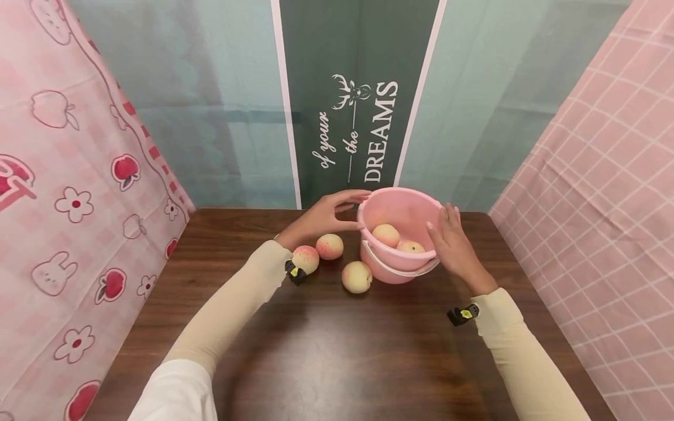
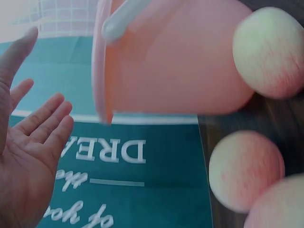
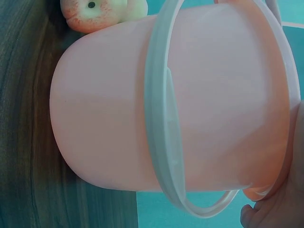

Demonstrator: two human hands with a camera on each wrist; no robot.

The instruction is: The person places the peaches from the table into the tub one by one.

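Observation:
A pink bucket stands upright at the back of the table, its pale handle hanging down the near side. Two peaches show inside it, one further left and another lower. Beside the bucket's left rim is my left hand, fingers extended and thumb spread; the left wrist view shows a gap between palm and rim. My right hand touches the right rim with its fingers mostly straight. Outside the bucket lie three peaches: one near its base, one and one by my left wrist.
The brown wooden table extends toward me. A green curtain with a printed dark panel hangs behind it. Pink patterned cloths border the left and right sides.

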